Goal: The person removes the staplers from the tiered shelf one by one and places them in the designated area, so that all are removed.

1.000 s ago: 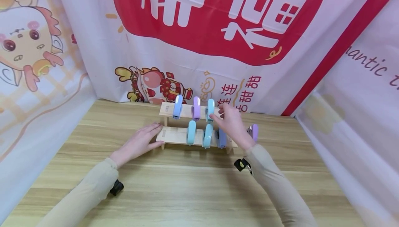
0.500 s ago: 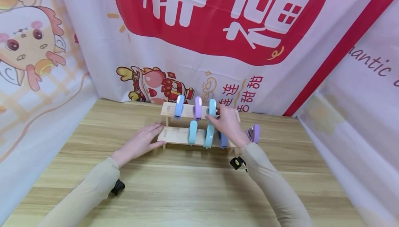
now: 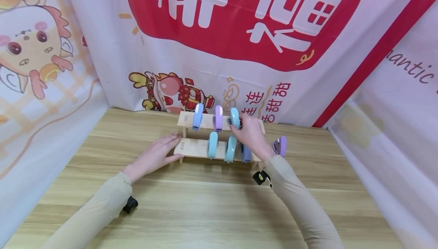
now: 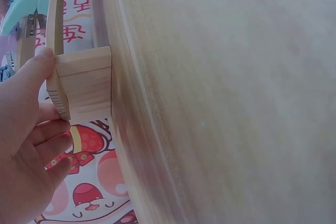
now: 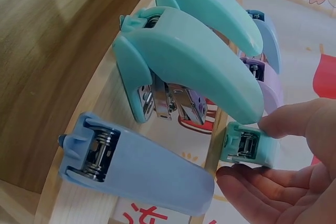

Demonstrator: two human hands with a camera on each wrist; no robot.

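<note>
Teal, lt-blue, purple staplers (image 3: 212, 145); pale wood shelf (image 3: 193, 148); wht backdrop (image 3: 205, 66) w/ red print (image 3: 236, 40)

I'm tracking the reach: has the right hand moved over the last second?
Yes: the right hand has shifted slightly left, toward the purple stapler on the upper wooden shelf.

Long, lightly creased beige sleeves (image 3: 92, 207) with small black wrist cameras (image 3: 130, 205) at the underside of both.
</note>
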